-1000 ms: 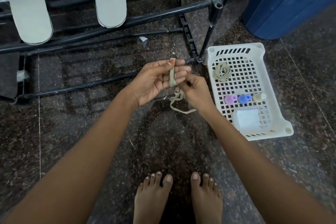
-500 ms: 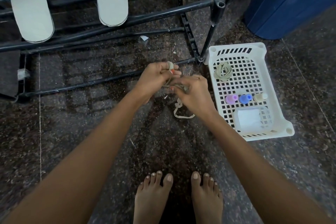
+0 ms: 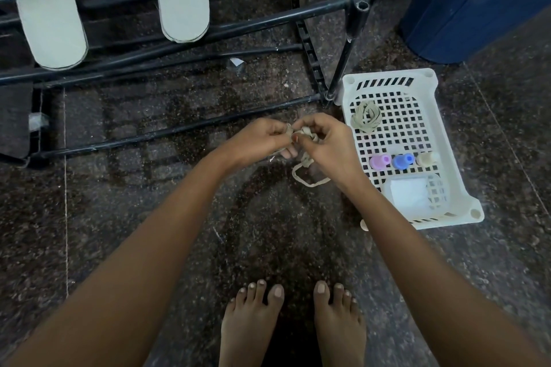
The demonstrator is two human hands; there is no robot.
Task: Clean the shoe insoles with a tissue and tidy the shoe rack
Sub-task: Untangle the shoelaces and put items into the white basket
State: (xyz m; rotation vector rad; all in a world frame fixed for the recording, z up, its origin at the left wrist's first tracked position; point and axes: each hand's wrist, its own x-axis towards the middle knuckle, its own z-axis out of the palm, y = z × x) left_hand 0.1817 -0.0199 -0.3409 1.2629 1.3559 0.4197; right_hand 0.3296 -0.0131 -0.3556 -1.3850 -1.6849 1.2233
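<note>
Left hand [image 3: 262, 140] has closed up since a sec ago. Fingers that were splayed with the beige lace [image 3: 304, 132] laid across them now curl round a small bundle of it, and both hands sit a bit lower. Right hand [image 3: 325, 146] pinches the lace btwn thumb and forefinger, right against the left fingertips. A loose loop hangs below the hands; can't tell if it touches the floor.

Step in hand looks like winding this lace into a coil to match the coiled lace [image 3: 366, 116] already lying at the far end of the white basket [image 3: 462, 185].

To do it well:
- Keep the left fingers steady as the former.
- Feed w/ the right under light, even tension so turns lie side by side, not crossed.
- Watch the hanging loop — it could twist or snag, so run it flat thru the right fingers before each turn.
- Tuck the end under the last wrap so the coil won't spring open.
- Slide it off and set it beside the other.

Both insoles [image 3: 49, 9] lie across the upper bars of the shoe rack [image 3: 268, 19], well apart from the hands, rounded ends overhanging the front bar. White pack [image 3: 410, 194] at the basket's near end is prob. the tissues — three small bottles [image 3: 402, 161] stand between it and the coiled lace.
</note>
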